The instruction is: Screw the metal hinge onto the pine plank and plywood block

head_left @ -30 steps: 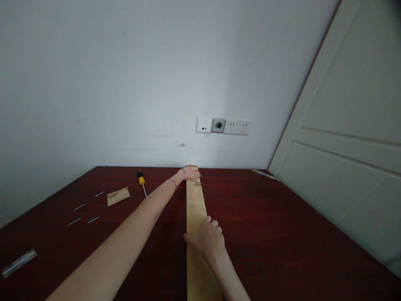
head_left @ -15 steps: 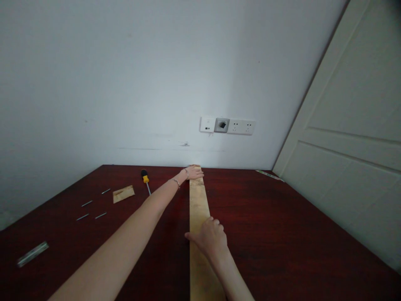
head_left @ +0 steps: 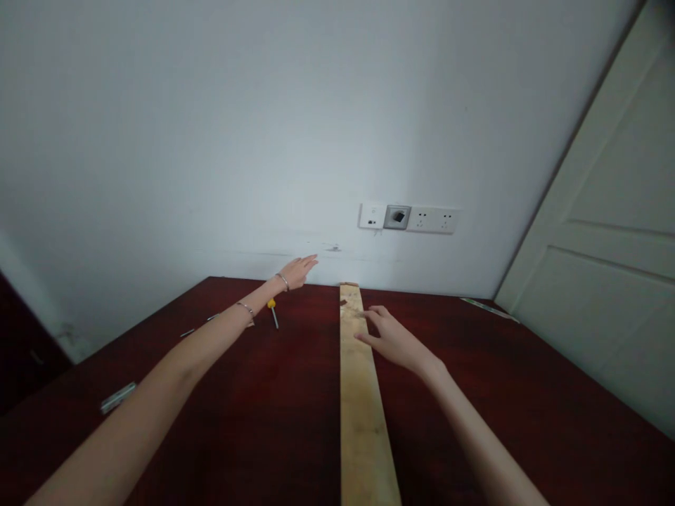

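Observation:
A long pale wooden board (head_left: 363,400) lies on the dark red table, running from the near edge of view to the wall. A dark mark shows near its far end, along with a small piece across its tip. My left hand (head_left: 298,272) is raised left of that end, fingers stretched out and holding nothing. My right hand (head_left: 389,337) hovers over the board's right edge, thumb and fingers apart with nothing between them. Beyond my left forearm lies a screwdriver (head_left: 273,310) with a yellow handle, partly covered by the hand and wrist.
Thin metal rods (head_left: 187,332) and a clear-looking strip or packet (head_left: 118,398) lie to the left, partly behind my left arm. A flat patterned strip (head_left: 489,309) rests at the far right. Sockets (head_left: 408,218) are on the wall (head_left: 264,126); a white door (head_left: 601,211) stands right.
My left hand has let go of the board's far end and lifted leftward. My right hand has released the board and moved farther along it. The view has shifted left.

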### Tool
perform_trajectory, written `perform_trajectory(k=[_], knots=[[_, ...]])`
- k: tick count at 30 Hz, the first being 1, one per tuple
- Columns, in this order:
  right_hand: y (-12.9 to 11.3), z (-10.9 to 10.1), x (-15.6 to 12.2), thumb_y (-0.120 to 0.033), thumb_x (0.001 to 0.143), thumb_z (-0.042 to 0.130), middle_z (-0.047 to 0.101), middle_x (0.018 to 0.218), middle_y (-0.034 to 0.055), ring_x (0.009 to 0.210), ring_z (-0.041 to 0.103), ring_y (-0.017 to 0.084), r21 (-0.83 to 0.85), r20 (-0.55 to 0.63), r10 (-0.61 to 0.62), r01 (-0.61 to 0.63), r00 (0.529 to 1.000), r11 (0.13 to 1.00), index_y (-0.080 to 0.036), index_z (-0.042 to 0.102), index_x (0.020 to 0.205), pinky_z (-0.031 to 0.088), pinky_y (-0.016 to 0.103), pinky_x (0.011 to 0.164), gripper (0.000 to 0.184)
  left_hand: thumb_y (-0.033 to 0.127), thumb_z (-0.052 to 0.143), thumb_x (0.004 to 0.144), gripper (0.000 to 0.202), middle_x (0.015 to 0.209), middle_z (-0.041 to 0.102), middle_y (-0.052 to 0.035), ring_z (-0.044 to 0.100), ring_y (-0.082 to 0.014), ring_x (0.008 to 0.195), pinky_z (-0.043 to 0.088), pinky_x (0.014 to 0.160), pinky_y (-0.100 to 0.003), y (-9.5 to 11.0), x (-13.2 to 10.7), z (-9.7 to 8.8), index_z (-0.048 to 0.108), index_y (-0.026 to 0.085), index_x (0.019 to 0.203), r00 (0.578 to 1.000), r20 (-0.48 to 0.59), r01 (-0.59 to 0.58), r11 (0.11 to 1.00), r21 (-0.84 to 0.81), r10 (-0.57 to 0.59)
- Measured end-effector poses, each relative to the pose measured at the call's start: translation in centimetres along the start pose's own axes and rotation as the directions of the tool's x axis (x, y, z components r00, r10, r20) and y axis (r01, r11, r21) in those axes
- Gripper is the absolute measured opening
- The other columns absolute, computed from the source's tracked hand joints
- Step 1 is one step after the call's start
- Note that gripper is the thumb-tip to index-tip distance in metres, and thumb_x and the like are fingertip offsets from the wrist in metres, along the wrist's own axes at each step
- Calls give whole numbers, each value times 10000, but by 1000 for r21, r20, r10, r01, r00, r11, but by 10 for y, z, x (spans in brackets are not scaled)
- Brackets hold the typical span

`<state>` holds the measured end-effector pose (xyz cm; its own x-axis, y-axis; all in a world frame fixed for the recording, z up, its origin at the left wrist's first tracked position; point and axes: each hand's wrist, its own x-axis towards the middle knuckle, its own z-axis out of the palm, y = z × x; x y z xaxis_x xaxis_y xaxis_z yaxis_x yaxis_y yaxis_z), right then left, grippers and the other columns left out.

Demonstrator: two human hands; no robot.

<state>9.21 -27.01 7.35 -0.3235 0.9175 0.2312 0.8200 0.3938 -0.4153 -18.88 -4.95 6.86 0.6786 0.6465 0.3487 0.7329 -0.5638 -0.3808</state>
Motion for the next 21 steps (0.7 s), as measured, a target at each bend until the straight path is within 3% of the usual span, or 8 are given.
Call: perform_trajectory(k=[2,5,11,17,21], knots=[[7,2,22,-362,834,550,529,1237,103,1131,527,212,58,-6,-109,109,994,992,-189,577,1156,387,337,976,367,43,423,738,601,1484,239,-153,332,-226,1314,287,1071,-350,-22,-34,-13,354,84,1333,995,-7,97,995,-12,-97],[6,15,56,-336,810,591,578,1221,90,1166,511,210,81,24,-242,240,970,968,-180,582,1152,362,349,1010,376,97,430,770,520,1421,342,-149,406,-229,1253,320,1046,-345,-53,-89,-28,401,95,1289,975,65,216,976,-36,-214],[-39,64,118,-328,714,692,477,1368,160,1267,440,241,122,223,-391,373,893,920,-91,448,1319,324,353,1055,694,297,536,790,393,1161,558,-136,548,-228,1046,408,938,-315,-92,-190,-51,537,99,1130,922,271,292,956,-21,-276],[-100,121,169,-208,640,733,391,1433,159,1307,391,212,172,378,-539,515,752,840,-83,265,1421,289,302,1075,919,398,643,737,482,1128,586,-111,538,-223,1058,405,908,-278,-83,-253,-51,557,130,1128,842,450,355,934,-45,-298],[-129,154,196,-202,625,737,462,1379,169,1311,372,236,144,420,-552,547,721,824,-67,181,1445,297,312,1064,1000,460,658,723,573,1196,540,-107,504,-224,1093,400,900,-274,-67,-270,-36,524,152,1187,803,507,405,911,-80,-313]])
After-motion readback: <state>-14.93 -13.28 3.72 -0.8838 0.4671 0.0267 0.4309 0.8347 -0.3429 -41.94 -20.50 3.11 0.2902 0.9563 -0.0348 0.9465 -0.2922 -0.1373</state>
